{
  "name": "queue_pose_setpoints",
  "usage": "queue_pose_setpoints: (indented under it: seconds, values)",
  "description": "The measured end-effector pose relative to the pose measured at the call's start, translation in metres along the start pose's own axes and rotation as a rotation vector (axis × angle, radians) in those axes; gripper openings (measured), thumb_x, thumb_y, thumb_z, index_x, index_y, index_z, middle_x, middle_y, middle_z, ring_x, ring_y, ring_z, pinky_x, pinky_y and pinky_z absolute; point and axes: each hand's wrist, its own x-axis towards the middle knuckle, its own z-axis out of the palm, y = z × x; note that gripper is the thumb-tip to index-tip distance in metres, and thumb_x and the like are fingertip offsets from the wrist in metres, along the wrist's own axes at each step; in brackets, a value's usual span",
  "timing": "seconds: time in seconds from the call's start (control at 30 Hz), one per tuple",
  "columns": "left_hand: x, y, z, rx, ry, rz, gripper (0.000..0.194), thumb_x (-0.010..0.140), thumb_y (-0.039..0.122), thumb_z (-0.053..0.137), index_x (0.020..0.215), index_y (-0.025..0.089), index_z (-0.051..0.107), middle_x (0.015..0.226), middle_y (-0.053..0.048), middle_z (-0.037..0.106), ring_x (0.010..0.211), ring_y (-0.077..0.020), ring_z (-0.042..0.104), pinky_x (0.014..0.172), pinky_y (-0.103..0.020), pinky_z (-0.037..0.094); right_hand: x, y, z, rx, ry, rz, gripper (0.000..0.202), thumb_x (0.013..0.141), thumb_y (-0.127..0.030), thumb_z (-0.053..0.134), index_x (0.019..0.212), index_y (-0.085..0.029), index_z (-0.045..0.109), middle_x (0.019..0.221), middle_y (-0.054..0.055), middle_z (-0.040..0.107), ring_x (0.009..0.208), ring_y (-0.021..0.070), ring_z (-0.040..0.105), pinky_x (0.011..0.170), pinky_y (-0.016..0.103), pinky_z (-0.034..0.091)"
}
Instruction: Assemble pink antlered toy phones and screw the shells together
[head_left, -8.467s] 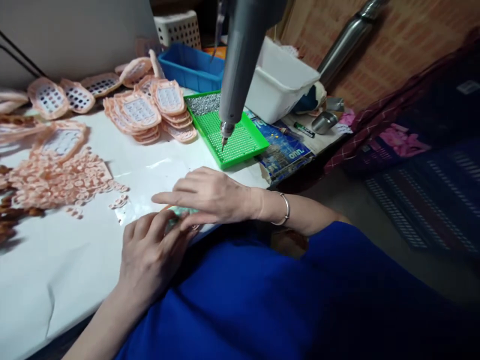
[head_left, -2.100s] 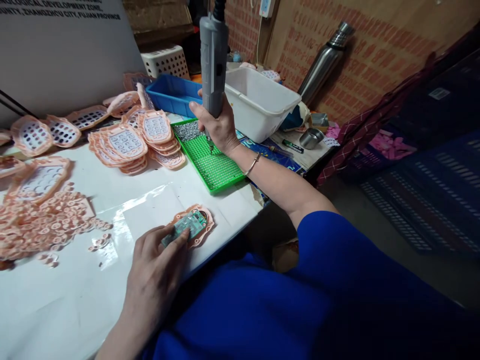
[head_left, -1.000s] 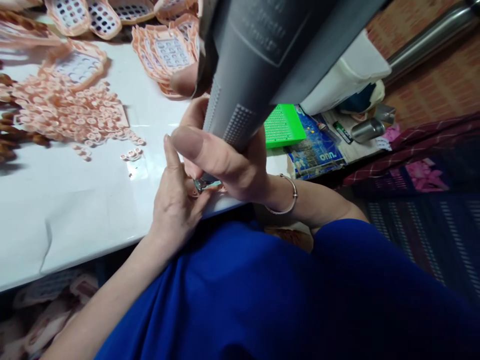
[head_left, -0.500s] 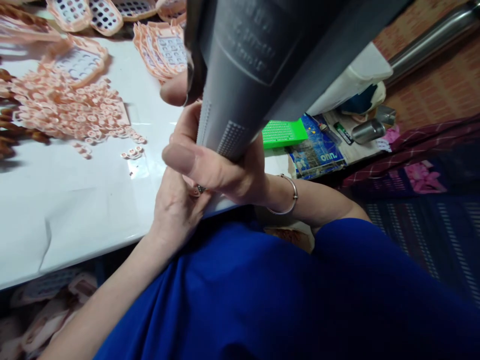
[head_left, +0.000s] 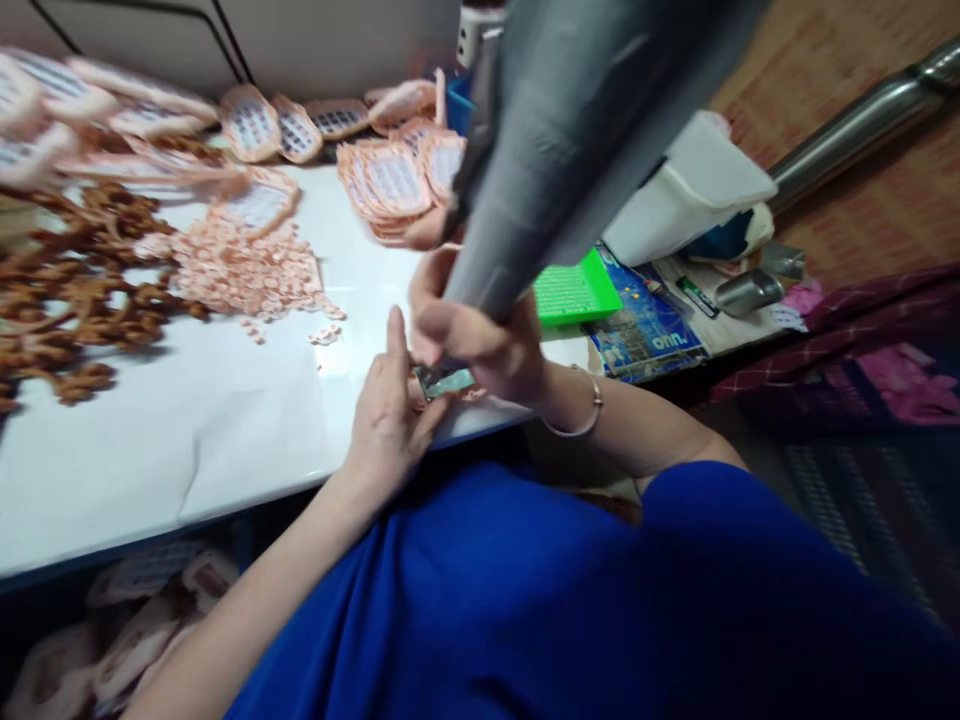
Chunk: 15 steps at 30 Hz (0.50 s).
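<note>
My right hand (head_left: 487, 345) is wrapped around the lower end of a thick grey tool that looks like an electric screwdriver (head_left: 555, 150). Its body slants up out of view, with a dark lever-like strip along its left side. A narrow dark tip points down at a small pale-green flat piece with pinkish edges (head_left: 448, 382). By the table's front edge, my left hand (head_left: 386, 410) pinches that piece between thumb and fingers, its index finger stretched upward. My right hand covers part of the piece, so its kind is unclear.
A white table (head_left: 255, 420) holds a heap of small pink rings (head_left: 240, 265), brown branching parts (head_left: 97, 290) and stacked pink perforated panels (head_left: 394, 180). On the right are a green tray (head_left: 577, 290), a white bin (head_left: 690, 190) and a metal cup (head_left: 750, 292).
The view has shifted, revealing more of the table's far side. The tool has moved farther from the camera, and the small flat piece now shows more between my hands.
</note>
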Motion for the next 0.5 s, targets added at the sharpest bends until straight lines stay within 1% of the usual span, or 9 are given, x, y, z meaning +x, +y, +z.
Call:
queue_pose_setpoints:
  seconds: [0.1,0.17,0.2,0.27,0.33,0.37,0.4,0.43,0.5]
  values:
    - [-0.005,-0.003,-0.005,0.021,0.030,0.040,0.085,0.091,0.037,0.062,0.158,0.020,0.012,0.107,-0.010,0.068,0.090,-0.0212,0.064,0.081,-0.036,0.055,0.013,-0.013,-0.011,0.108,0.101,-0.191,0.027,0.076,-0.047,0.069,0.096,-0.032,0.062,0.067,-0.005,0.050,0.049,0.0125,0.047,0.052,0.029,0.044]
    - [-0.010,-0.006,-0.015,0.087,0.072,0.059,0.086,0.092,0.035,0.061,0.159,0.024,0.008,0.108,-0.009,0.069,0.091,-0.0213,0.064,0.082,-0.036,0.055,0.023,-0.022,-0.022,0.054,0.245,-0.296,0.025,0.075,-0.048,0.070,0.092,-0.032,0.062,0.066,-0.005,0.047,0.047,0.0118,0.044,0.050,0.029,0.040]
    - [-0.013,-0.008,-0.022,0.116,0.079,0.067,0.084,0.092,0.036,0.062,0.158,0.025,0.012,0.108,-0.009,0.069,0.092,-0.0214,0.064,0.083,-0.036,0.054,0.028,-0.024,-0.029,0.025,0.312,-0.337,0.028,0.072,-0.049,0.072,0.092,-0.032,0.061,0.066,-0.005,0.046,0.046,0.0116,0.043,0.048,0.029,0.039]
    - [-0.014,-0.015,-0.042,0.149,0.069,0.075,0.074,0.091,0.041,0.062,0.155,0.024,0.027,0.111,-0.010,0.068,0.095,-0.0217,0.064,0.085,-0.036,0.054,0.037,-0.024,-0.042,-0.004,0.395,-0.393,0.034,0.068,-0.053,0.075,0.091,-0.031,0.060,0.063,-0.005,0.044,0.044,0.0119,0.042,0.046,0.029,0.036]
    - [-0.009,-0.025,-0.070,0.188,0.095,0.038,0.057,0.090,0.046,0.061,0.140,0.021,0.050,0.112,-0.011,0.065,0.095,-0.0219,0.063,0.083,-0.035,0.054,0.044,-0.019,-0.057,-0.030,0.409,-0.407,0.037,0.068,-0.054,0.077,0.091,-0.030,0.060,0.068,-0.003,0.050,0.050,0.0147,0.050,0.051,0.031,0.042]
    - [-0.002,-0.031,-0.086,0.230,0.147,-0.012,0.047,0.090,0.047,0.061,0.128,0.019,0.061,0.108,-0.011,0.063,0.092,-0.0216,0.062,0.081,-0.035,0.054,0.046,-0.016,-0.064,-0.044,0.403,-0.419,0.036,0.070,-0.054,0.076,0.092,-0.030,0.060,0.076,-0.001,0.056,0.060,0.0173,0.058,0.059,0.033,0.048]
    - [0.006,-0.038,-0.104,0.300,0.211,-0.090,0.041,0.088,0.047,0.061,0.116,0.018,0.067,0.102,-0.010,0.063,0.085,-0.0203,0.060,0.078,-0.035,0.053,0.047,-0.013,-0.070,-0.066,0.402,-0.441,0.033,0.074,-0.052,0.074,0.095,-0.031,0.061,0.087,0.002,0.061,0.074,0.0202,0.064,0.070,0.035,0.052]
    - [0.016,-0.045,-0.122,0.397,0.274,-0.193,0.036,0.087,0.045,0.063,0.107,0.016,0.070,0.096,-0.008,0.061,0.081,-0.0192,0.057,0.081,-0.036,0.051,0.047,-0.011,-0.076,-0.098,0.405,-0.496,0.028,0.079,-0.050,0.071,0.098,-0.031,0.062,0.098,0.003,0.063,0.092,0.0225,0.066,0.085,0.039,0.053]
    - [0.038,-0.058,-0.156,0.525,0.341,-0.470,0.027,0.085,0.034,0.063,0.101,0.014,0.072,0.087,-0.003,0.055,0.076,-0.0161,0.051,0.088,-0.035,0.047,0.045,-0.009,-0.085,-0.187,0.438,-0.737,0.024,0.087,-0.048,0.064,0.107,-0.034,0.065,0.111,0.001,0.062,0.119,0.0240,0.059,0.107,0.044,0.044]
